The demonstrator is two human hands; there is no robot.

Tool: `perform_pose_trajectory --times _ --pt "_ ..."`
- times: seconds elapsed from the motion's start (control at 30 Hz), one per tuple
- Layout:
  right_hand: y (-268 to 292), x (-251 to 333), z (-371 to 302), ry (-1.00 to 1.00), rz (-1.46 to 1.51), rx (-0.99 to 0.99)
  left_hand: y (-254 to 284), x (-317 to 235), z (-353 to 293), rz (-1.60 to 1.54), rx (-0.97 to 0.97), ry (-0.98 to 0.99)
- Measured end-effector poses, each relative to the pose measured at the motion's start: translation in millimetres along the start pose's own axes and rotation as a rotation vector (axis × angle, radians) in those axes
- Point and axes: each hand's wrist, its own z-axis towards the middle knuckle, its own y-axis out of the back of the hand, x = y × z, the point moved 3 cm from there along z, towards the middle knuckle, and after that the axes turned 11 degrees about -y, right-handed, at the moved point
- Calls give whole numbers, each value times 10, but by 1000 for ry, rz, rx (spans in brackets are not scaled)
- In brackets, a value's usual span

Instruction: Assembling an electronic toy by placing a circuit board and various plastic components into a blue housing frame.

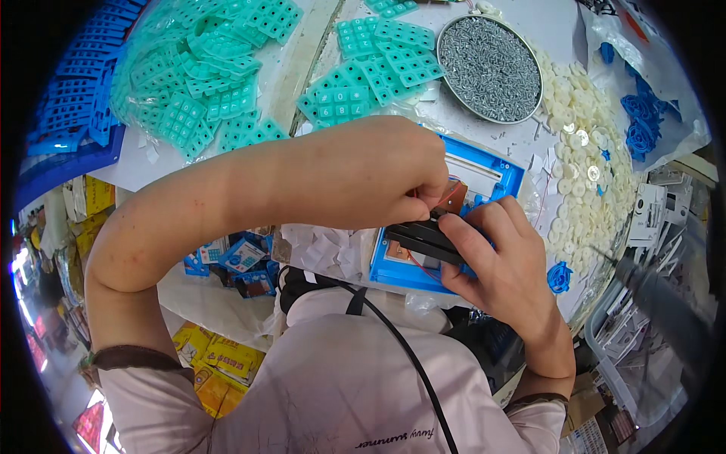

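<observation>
A blue plastic housing (514, 179) lies open in front of me, with a brown board (456, 197) and thin red wires inside. Over its near half is a long black plastic part (425, 240), tilted. My right hand (495, 253) grips this part, thumb below and fingers above. My left hand (408, 170) reaches across from the left with its fingers curled into a pinch at the black part's upper edge. What sits between those fingertips is too small and hidden to name.
Turquoise rubber keypads (344, 102) are heaped at the far left. A round metal dish of screws (490, 68) stands beyond the housing. Cream-coloured discs (586, 170) spread along the right, near blue flower-shaped pieces (641, 136). A black cable (404, 340) hangs before my shirt.
</observation>
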Motion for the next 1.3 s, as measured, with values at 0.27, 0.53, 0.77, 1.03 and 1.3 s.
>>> perform_pose_trajectory --times 0.27,0.53,0.77,1.03,1.3 --pt "-20 -61 -41 -51 75 -38 -24 -100 19 381 -3 -232" --pt "-7 -52 -19 -58 79 -17 -46 -58 25 249 -42 -241" --pt "13 -37 1 -51 26 35 -45 -92 77 260 47 -160" --pt "45 48 11 -11 -127 69 -121 -154 -38 128 -11 21" --pt "49 59 25 -9 -129 75 -160 -98 -33 25 -105 142"
